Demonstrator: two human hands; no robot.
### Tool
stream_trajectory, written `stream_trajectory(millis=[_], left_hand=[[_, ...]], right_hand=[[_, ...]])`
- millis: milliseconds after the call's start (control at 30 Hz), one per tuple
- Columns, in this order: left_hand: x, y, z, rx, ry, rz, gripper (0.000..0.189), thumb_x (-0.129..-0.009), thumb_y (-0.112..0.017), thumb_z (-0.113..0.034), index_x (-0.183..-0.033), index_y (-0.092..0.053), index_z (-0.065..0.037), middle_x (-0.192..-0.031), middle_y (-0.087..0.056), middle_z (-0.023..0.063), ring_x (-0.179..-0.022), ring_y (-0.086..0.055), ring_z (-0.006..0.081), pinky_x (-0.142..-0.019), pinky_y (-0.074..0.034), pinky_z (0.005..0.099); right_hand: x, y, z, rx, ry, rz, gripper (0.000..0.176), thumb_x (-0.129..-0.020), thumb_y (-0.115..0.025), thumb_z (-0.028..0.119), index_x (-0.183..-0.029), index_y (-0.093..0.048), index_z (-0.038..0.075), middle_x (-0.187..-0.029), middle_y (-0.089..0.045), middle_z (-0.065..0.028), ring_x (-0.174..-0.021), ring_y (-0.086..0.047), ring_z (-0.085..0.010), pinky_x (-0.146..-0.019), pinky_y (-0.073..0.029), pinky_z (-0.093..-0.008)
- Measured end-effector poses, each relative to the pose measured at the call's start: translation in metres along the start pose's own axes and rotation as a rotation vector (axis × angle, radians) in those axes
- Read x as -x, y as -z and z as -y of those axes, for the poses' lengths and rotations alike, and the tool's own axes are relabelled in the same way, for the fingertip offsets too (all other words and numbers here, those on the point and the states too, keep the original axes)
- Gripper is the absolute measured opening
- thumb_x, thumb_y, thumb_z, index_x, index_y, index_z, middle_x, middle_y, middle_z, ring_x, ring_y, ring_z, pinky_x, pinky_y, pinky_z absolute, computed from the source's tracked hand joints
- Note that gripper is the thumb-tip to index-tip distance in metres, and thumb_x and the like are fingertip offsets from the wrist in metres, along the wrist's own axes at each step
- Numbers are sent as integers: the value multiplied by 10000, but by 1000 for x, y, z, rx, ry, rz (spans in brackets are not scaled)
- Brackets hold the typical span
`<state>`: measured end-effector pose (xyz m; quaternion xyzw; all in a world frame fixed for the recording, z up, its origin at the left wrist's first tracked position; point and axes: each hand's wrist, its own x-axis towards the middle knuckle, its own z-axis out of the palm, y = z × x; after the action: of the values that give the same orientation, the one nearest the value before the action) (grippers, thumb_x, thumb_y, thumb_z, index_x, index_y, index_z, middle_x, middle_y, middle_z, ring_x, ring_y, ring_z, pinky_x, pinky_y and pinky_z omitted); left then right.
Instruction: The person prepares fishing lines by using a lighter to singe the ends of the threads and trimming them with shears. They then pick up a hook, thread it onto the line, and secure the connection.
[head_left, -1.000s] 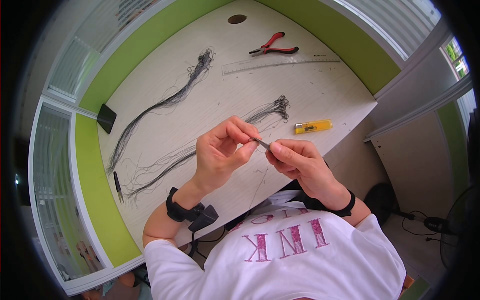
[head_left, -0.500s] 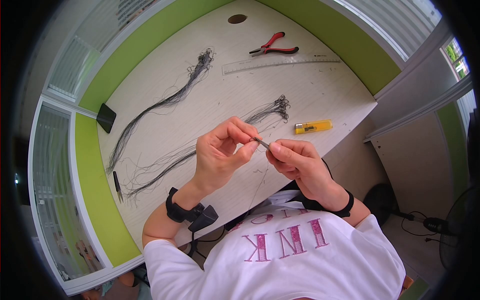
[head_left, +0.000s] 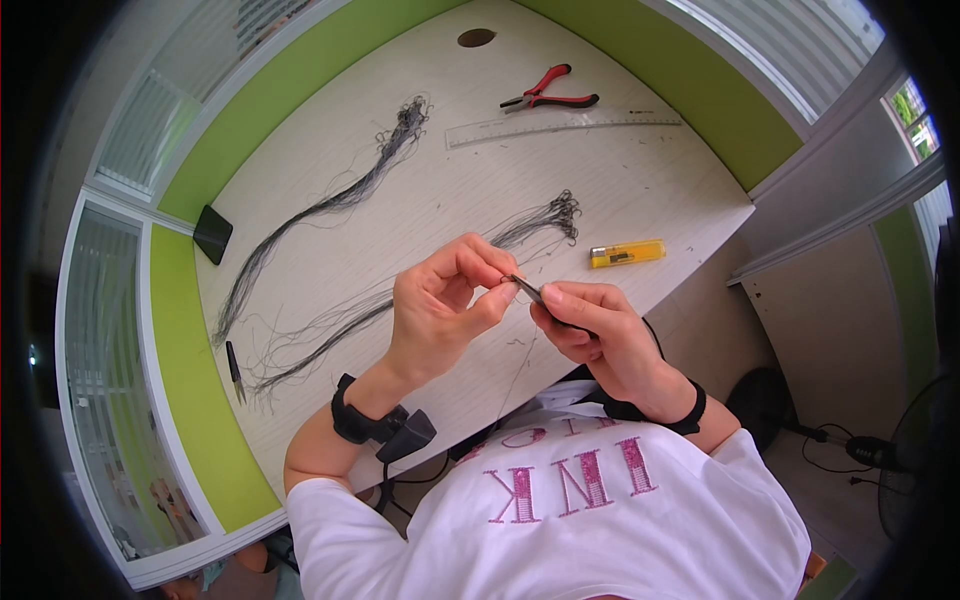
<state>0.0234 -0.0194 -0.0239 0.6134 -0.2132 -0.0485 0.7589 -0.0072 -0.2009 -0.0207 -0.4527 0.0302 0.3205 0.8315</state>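
My left hand (head_left: 445, 300) pinches a small dark fishing hook (head_left: 507, 279) between thumb and fingertips. In my right hand (head_left: 600, 325) is a slim, pointed metal tool that looks like tweezers (head_left: 528, 289); the palm hides most of its dark handle. Its tip meets the hook at my left fingertips. A thin line (head_left: 527, 360) hangs below the hands towards the shirt. Behind my left hand lies a bundle of hooks on dark lines (head_left: 535, 225), with its hooks gathered at the right end.
Another bundle of hooked lines (head_left: 345, 197) lies further left. Red-handled pliers (head_left: 548, 92) and a clear ruler (head_left: 560, 128) are at the back. A yellow lighter (head_left: 627, 253) lies right of my hands, a slim black tool (head_left: 235, 372) at the left edge. Green partitions (head_left: 660, 85) border the table.
My right hand has turned slightly, showing more of the tool's dark handle. The tool tip stays at the hook. My left hand has hardly moved.
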Motion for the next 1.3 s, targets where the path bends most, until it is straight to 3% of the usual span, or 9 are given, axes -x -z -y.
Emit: stream_trajectory(millis=[267,567,700,767,1100,1200,1300], left_hand=[[1,1,1,19,-3,28,95,-755,-574,114,-778,-544,26,-899,-568,111,-847,-531,137,-768,-438,273],[1,1,0,40,7,23,87,-761,-567,109,-776,-543,27,-898,-564,112,-851,-531,137,-776,-440,274],[1,2,1,35,26,5,87,-758,-571,109,-773,-543,28,-898,-562,113,-851,-530,136,-775,-440,272],[0,2,1,44,32,11,88,-755,-573,110,-770,-543,28,-898,-561,111,-849,-530,136,-774,-439,270],[2,1,4,11,17,33,85,-761,-568,103,-773,-551,20,-892,-562,99,-848,-530,132,-777,-437,264],[5,-5,8,-4,46,105,77,-766,-569,96,-781,-554,22,-896,-570,96,-849,-533,127,-779,-436,261],[1,0,1,-34,17,18,58,-778,-583,79,-798,-567,28,-925,-589,117,-845,-551,134,-770,-451,260]], right_hand=[[0,1,-2,-39,3,30,309,-900,-505,310,-780,-532,27,-585,-333,71,-494,-232,-1,-424,-149,-168],[-2,2,-6,-89,-11,50,337,-894,-514,364,-748,-538,61,-547,-320,89,-460,-187,-7,-405,-124,-189],[-1,0,-2,-92,-49,37,308,-914,-467,315,-766,-496,47,-568,-306,78,-483,-214,-7,-423,-156,-178],[-2,2,-4,-124,-40,48,336,-899,-506,361,-749,-537,63,-542,-315,90,-455,-185,-9,-398,-119,-192],[-2,3,-3,-107,-44,28,333,-892,-520,358,-743,-541,61,-545,-307,91,-458,-194,-4,-395,-120,-187],[2,3,6,-77,15,9,336,-891,-522,359,-743,-536,58,-548,-309,91,-466,-204,-5,-402,-126,-184],[6,7,13,-66,153,-43,320,-895,-519,343,-777,-543,47,-557,-298,94,-484,-194,-13,-427,-126,-191]])
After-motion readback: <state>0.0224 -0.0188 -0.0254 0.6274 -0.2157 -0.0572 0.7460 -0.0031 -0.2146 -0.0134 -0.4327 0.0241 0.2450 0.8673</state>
